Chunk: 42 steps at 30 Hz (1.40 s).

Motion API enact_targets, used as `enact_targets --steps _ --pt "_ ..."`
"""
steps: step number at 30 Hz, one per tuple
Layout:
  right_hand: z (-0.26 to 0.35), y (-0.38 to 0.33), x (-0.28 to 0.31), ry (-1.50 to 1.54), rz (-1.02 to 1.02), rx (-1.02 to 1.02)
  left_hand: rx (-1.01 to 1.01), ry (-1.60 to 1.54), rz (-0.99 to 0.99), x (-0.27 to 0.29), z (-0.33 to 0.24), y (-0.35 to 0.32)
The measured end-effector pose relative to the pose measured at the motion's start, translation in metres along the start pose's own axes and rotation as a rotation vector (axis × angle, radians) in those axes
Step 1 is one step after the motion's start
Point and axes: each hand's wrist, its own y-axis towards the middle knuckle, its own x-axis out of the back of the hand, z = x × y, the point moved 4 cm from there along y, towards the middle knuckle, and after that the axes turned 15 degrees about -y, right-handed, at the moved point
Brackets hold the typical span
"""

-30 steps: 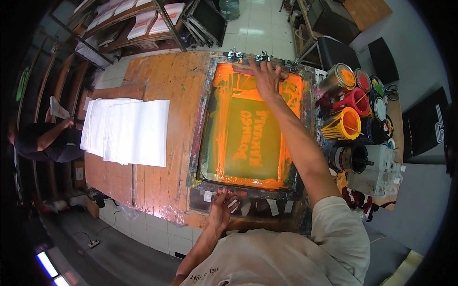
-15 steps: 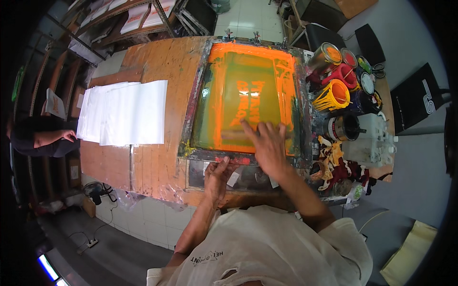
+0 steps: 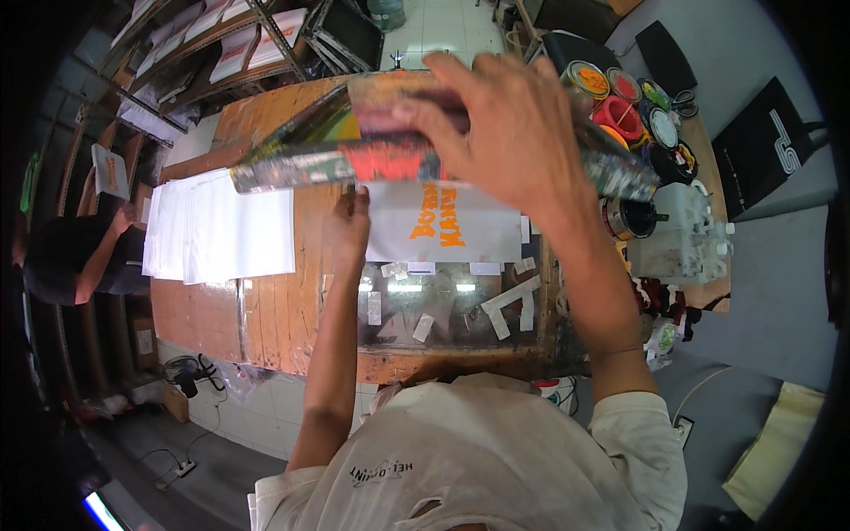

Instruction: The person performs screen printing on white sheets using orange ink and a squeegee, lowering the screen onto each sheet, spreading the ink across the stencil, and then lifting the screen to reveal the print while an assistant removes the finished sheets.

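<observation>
A screen-printing frame (image 3: pixel 292 170) is tilted up, its near edge raised off the table and its far side partly hidden. My right hand (image 3: pixel 513 124) is closed around a squeegee (image 3: pixel 407 102) at the frame's near edge, the thumb pressed on its block. Beneath the frame lies a white sheet (image 3: pixel 487 226) with orange lettering printed on it, flat on a glass-topped print bed (image 3: pixel 452 305). My left hand (image 3: pixel 351 226) is at the sheet's left edge, just under the frame, with its fingers curled together; what they grip, if anything, is too small to make out.
A stack of white sheets (image 3: pixel 239 230) lies to the left on the wooden table (image 3: pixel 195 310). Ink cans (image 3: pixel 589 78), a red tub (image 3: pixel 618 117) and a clear jug (image 3: pixel 682 239) crowd the right side. Another person (image 3: pixel 84 257) stands at the far left by shelves (image 3: pixel 115 146).
The frame has swung up from lying flat, uncovering the printed sheet. My right hand moved up and away from me with the squeegee. My left hand shifted from the frame's edge toward the sheet's left edge.
</observation>
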Motion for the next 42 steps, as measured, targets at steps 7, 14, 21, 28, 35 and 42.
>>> enact_targets --steps 7,14,21,28,35,42 --pt "-0.033 0.071 0.011 0.101 0.39 -0.043 -0.298 0.867 -0.035 -0.014 0.087 0.019" --pt "-0.048 0.103 0.034 0.199 0.453 -0.149 -0.092 0.626 -0.165 0.116 0.055 0.098" --pt "-0.051 0.113 -0.004 0.148 0.308 -0.149 -0.523 0.662 -0.567 0.212 0.025 0.031" --pt "-0.064 0.114 -0.014 0.305 0.43 -0.17 -0.03 0.914 -0.321 0.169 0.11 -0.061" --pt "-0.065 0.112 -0.015 0.135 0.36 -0.139 -0.233 0.967 -0.013 0.08 0.093 -0.103" --pt "-0.067 0.106 -0.014 0.074 0.305 -0.11 -0.411 0.676 -0.124 0.041 0.084 -0.107"
